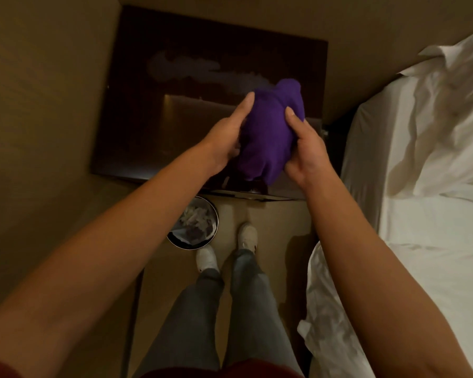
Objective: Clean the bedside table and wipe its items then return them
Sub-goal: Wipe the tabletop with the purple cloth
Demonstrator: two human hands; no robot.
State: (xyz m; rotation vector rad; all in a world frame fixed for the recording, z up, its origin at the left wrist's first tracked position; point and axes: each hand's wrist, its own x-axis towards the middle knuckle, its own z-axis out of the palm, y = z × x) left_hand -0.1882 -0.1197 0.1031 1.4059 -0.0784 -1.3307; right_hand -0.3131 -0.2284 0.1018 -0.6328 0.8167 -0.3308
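Holding a bunched purple cloth (268,132) between them, left hand (227,137) and right hand (303,151) press on opposite sides, fingers wrapped to the fabric; whether anything sits inside the bundle cannot be told. Cloth: raised above the near right part of the dark bedside table (175,118), whose glossy top carries a pale smear. Floor: round bin (193,223) with crumpled waste, beside two pale shoes. Right: bed with white sheets (426,165).

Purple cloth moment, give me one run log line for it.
stage: wiping | left hand + right hand: both gripping purple cloth above bedside table | tabletop: smeared streak, no items visible
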